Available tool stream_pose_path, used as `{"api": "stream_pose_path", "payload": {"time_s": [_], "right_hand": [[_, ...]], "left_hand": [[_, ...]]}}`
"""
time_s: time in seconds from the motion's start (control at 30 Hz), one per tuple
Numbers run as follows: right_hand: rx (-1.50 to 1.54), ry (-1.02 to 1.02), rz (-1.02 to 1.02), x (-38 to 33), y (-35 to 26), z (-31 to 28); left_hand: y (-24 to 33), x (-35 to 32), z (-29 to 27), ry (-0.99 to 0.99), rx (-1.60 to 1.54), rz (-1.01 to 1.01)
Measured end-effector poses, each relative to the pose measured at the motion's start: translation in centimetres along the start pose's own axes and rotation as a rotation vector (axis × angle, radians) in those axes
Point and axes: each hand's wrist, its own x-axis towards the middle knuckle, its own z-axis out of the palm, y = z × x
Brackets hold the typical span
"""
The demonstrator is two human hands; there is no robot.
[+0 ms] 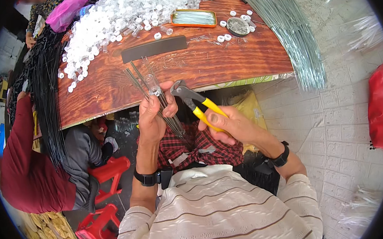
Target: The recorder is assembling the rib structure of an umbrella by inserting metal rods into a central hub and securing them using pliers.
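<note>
My left hand (152, 115) is closed round a bundle of thin metal rods (136, 82) in front of the table's near edge. The rods slant from above the tabletop down toward my lap. A clear plastic tube (152, 83) with a whitish end stands among them at my fingertips. Yellow-handled pincers (216, 107) are gripped in my right hand (232, 124). Their dark jaws point up and left, close beside my left fingers. Whether the jaws touch a rod cannot be made out.
White caps and clear tubes (105, 25) heap across the wooden table (240, 58). A dark flat bar (153, 49), orange-rimmed tin (193, 18) and round dish (238, 26) lie nearer. Silvery wires (290, 41) overhang the right; black rods (48, 98) and a red-sleeved co-worker (30, 162) are left.
</note>
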Motion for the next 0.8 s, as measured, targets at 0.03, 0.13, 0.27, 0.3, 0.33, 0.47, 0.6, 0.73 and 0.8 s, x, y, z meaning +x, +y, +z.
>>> {"api": "stream_pose_path", "payload": {"time_s": [0.03,0.13,0.27,0.3,0.33,0.47,0.6,0.73,0.8], "right_hand": [[-0.106,0.019,-0.026,-0.1,-0.5,-0.5],[-0.219,0.096,0.036,-0.3,-1.4,-1.1],[-0.446,0.114,-0.035,-0.2,-2.7,-1.7],[-0.53,0.109,-0.069,-0.1,-3.0,-1.8],[-0.53,0.112,-0.069,-0.1,-3.4,-1.9],[-0.531,0.077,-0.046,-0.2,-4.2,-2.0],[-0.293,0.078,-0.173,0.0,-3.3,-2.0],[-0.334,0.1,-0.112,0.4,-2.5,-4.1],[-0.435,0.219,-0.138,0.9,-3.6,-5.4]], "left_hand": [[-0.1,0.3,0.1,-0.038,0.011,0.019],[-0.2,0.5,0.7,-0.057,0.042,0.025],[-0.4,0.5,0.5,-0.084,0.083,0.015],[-0.4,0.5,0.5,-0.088,0.081,0.014],[-0.5,0.4,0.5,-0.094,0.074,0.023],[-0.3,0.4,-0.2,-0.202,-0.013,0.029],[-0.4,0.7,0.0,-0.261,-0.097,0.003],[-0.7,1.1,0.3,-0.236,-0.062,-0.02],[-0.6,1.2,0.2,-0.223,-0.051,0.007]]}}
